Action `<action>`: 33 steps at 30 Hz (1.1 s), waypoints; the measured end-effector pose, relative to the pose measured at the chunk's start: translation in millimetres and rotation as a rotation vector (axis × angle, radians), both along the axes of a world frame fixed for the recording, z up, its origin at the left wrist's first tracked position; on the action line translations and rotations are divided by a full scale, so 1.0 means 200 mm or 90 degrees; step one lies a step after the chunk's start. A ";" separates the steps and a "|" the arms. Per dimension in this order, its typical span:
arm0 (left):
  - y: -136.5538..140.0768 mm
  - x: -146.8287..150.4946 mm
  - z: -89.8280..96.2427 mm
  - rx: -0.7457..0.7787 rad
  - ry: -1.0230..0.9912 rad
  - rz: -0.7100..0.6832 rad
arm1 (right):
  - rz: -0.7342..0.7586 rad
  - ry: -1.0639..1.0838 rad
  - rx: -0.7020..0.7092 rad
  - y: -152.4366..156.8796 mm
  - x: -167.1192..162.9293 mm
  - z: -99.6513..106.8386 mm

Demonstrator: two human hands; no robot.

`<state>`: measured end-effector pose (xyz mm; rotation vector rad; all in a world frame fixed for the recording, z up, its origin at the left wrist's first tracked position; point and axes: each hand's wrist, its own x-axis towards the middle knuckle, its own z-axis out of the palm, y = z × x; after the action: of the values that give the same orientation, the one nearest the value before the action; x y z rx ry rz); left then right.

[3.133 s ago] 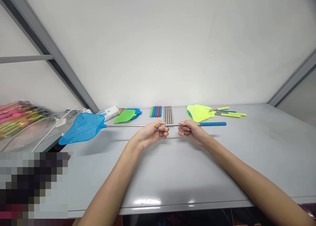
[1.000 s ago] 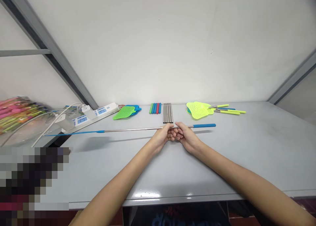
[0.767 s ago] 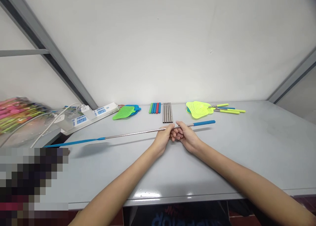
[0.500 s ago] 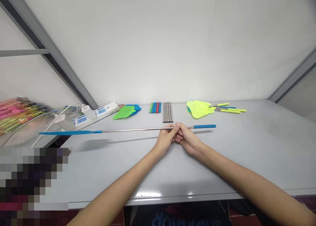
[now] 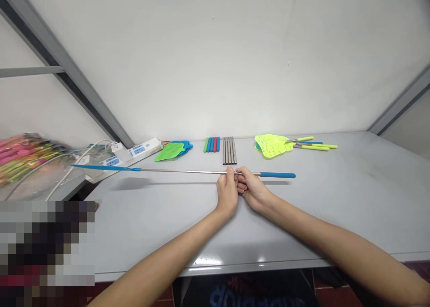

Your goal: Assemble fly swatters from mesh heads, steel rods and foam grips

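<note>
Both my hands grip an extended fly swatter (image 5: 181, 171) by its thin metal rod, above the table. Its blue head points left, seen edge-on, and its blue handle sticks out to the right. My left hand (image 5: 228, 188) is closed on the rod with the thumb on top. Right beside it, my right hand (image 5: 251, 186) is closed on the thicker metal part near the handle. Just beyond my hands lie several metal tubes (image 5: 230, 151) in a row. Several coloured handle grips (image 5: 212, 145) in green, blue and red lie left of the tubes.
Finished-looking yellow fly swatters (image 5: 273, 146) lie stacked at the back right. Green and blue swatter heads (image 5: 170, 151) lie at the back left, beside a white power strip (image 5: 137, 152) with cables. Bagged colourful items (image 5: 30, 157) are at far left. A wall stands behind the table (image 5: 336, 195).
The swatter has tilted, its blue head rising and shifting right while the handle end dips slightly. My left hand has turned more upright on the rod.
</note>
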<state>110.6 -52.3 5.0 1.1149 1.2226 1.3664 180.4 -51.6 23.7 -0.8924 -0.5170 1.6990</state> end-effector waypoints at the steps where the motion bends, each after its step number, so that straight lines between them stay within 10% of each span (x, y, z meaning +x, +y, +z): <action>1: 0.00 0.00 0.00 -0.005 0.001 0.002 | -0.007 0.006 -0.002 0.00 0.00 0.00; 33: 0.10 0.03 0.08 -0.055 -0.007 0.010 | -0.068 -0.006 -0.022 0.07 0.09 0.06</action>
<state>117.6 -33.1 20.1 1.0391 1.2731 1.3174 197.6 -37.2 36.2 -0.9365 -0.4394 1.6123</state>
